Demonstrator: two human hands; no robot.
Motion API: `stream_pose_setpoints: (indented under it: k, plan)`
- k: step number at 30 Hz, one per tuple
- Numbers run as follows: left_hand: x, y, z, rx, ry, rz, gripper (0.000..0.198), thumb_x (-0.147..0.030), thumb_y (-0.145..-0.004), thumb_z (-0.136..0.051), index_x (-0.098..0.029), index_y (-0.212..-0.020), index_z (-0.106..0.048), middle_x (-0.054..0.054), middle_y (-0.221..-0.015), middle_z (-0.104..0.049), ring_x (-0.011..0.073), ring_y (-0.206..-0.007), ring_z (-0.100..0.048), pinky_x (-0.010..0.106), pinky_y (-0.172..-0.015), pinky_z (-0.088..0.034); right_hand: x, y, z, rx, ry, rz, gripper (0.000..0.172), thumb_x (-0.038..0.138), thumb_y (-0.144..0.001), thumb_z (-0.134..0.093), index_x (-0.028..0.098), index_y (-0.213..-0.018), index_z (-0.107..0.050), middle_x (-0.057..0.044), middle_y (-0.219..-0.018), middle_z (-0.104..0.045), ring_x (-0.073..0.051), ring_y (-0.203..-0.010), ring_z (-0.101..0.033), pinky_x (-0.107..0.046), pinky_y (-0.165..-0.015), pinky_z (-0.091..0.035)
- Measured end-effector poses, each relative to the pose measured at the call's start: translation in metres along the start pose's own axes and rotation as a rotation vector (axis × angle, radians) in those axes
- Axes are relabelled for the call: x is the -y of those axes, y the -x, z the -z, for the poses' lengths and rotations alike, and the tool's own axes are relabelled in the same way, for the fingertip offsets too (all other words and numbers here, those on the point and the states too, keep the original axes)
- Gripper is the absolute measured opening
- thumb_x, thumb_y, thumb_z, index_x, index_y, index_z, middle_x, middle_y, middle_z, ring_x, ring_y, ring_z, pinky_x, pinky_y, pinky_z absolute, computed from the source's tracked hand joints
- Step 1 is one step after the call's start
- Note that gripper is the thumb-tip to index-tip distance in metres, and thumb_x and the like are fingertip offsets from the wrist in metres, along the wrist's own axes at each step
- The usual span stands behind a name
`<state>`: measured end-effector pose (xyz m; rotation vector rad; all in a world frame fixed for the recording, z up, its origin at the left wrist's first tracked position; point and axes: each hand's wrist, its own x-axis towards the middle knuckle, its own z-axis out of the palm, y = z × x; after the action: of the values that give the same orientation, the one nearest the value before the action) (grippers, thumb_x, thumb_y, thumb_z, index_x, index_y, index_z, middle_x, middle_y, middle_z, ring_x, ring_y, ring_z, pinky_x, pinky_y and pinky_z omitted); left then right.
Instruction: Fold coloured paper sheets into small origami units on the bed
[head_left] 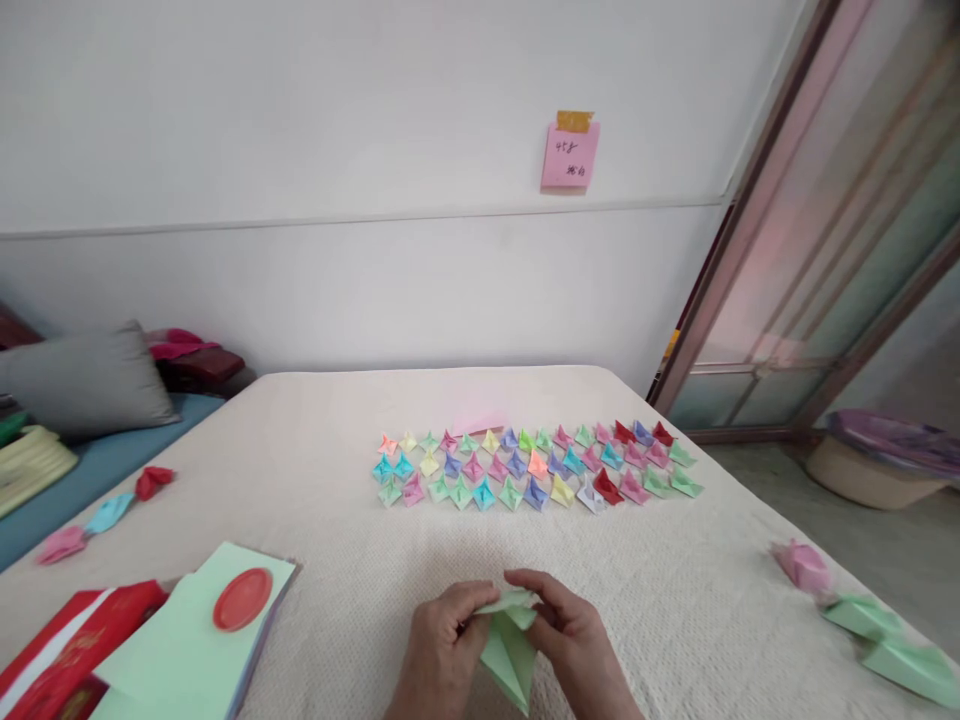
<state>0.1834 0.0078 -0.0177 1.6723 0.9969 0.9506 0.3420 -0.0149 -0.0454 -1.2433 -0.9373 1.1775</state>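
Observation:
A partly folded piece of light green paper [511, 655] is held between both hands near the front of the table. My left hand [448, 640] pinches its upper left edge between thumb and fingers. On the other side, my right hand [568, 632] grips its upper right edge, the index finger curled over the top. A pointed flap hangs down between the hands. Beyond them stand rows of small folded paper boats [484, 492] in green, pink, blue, yellow, red and other colours.
At left lie a stack of green paper [187, 640] with a red round lid [242, 599] and a red packet [75, 640]. Larger folded papers sit along both sides, such as a pink one [804, 567]. A pink note [570, 156] is taped to the wall.

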Motion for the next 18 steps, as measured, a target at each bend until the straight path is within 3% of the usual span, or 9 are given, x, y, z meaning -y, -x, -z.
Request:
stream_pose_setpoints:
  k: [3, 6, 8, 10, 14, 18]
  plan:
    - [-0.009, 0.002, -0.002, 0.036, -0.093, -0.025, 0.024, -0.018, -0.086, -0.049, -0.023, -0.096, -0.07, 0.001, -0.09, -0.071, 0.0154, -0.082, -0.064, 0.022, -0.074, -0.046, -0.006, 0.001, -0.001, -0.046, 0.123, 0.071, 0.038, 0.015, -0.062, -0.055, 0.019, -0.096, -0.07, 0.004, -0.051, -0.057, -0.01, -0.044, -0.041, -0.02, -0.044, -0.031]
    - [-0.011, 0.003, -0.004, 0.077, -0.122, -0.057, 0.024, -0.018, -0.087, -0.048, -0.023, -0.098, -0.069, 0.001, -0.089, -0.07, 0.0154, -0.082, -0.063, 0.021, -0.073, -0.045, -0.008, 0.002, -0.001, -0.099, 0.219, 0.165, 0.033, 0.014, -0.062, -0.057, 0.019, -0.091, -0.07, -0.008, -0.097, -0.07, -0.008, -0.045, -0.043, -0.022, -0.045, -0.037]
    - [-0.011, 0.003, -0.004, 0.077, -0.119, -0.053, 0.027, -0.015, -0.086, -0.047, -0.022, -0.101, -0.068, 0.003, -0.093, -0.07, 0.0162, -0.085, -0.063, 0.022, -0.076, -0.045, -0.008, 0.003, 0.0, -0.128, 0.267, 0.209, 0.031, 0.015, -0.063, -0.057, 0.019, -0.092, -0.068, -0.012, -0.126, -0.058, -0.005, -0.044, -0.042, -0.022, -0.044, -0.039]
    - [-0.01, 0.002, -0.004, 0.068, -0.112, -0.024, 0.029, -0.014, -0.086, -0.045, -0.021, -0.102, -0.068, 0.004, -0.095, -0.07, 0.0171, -0.085, -0.063, 0.023, -0.077, -0.045, -0.006, 0.005, 0.0, -0.123, 0.302, 0.226, 0.039, 0.016, -0.067, -0.056, 0.02, -0.106, -0.063, -0.013, -0.125, -0.057, -0.005, -0.043, -0.042, -0.022, -0.043, -0.04]
    - [-0.013, 0.002, -0.004, 0.063, -0.089, 0.04, 0.028, -0.016, -0.087, -0.043, -0.02, -0.096, -0.07, 0.003, -0.086, -0.07, 0.0173, -0.078, -0.061, 0.023, -0.071, -0.043, 0.0, 0.012, -0.004, -0.147, 0.363, 0.271, 0.048, 0.024, -0.078, -0.052, 0.019, -0.125, -0.05, -0.007, -0.098, -0.065, -0.008, -0.044, -0.046, -0.021, -0.044, -0.041]
    - [-0.016, 0.002, -0.005, 0.047, -0.083, 0.132, 0.027, -0.02, -0.087, -0.042, -0.018, -0.083, -0.069, 0.001, -0.076, -0.067, 0.0167, -0.071, -0.058, 0.022, -0.064, -0.04, 0.004, 0.017, -0.007, -0.157, 0.433, 0.341, 0.028, 0.03, -0.084, -0.049, 0.021, -0.109, -0.059, -0.009, -0.103, -0.063, -0.009, -0.047, -0.05, -0.023, -0.05, -0.045]
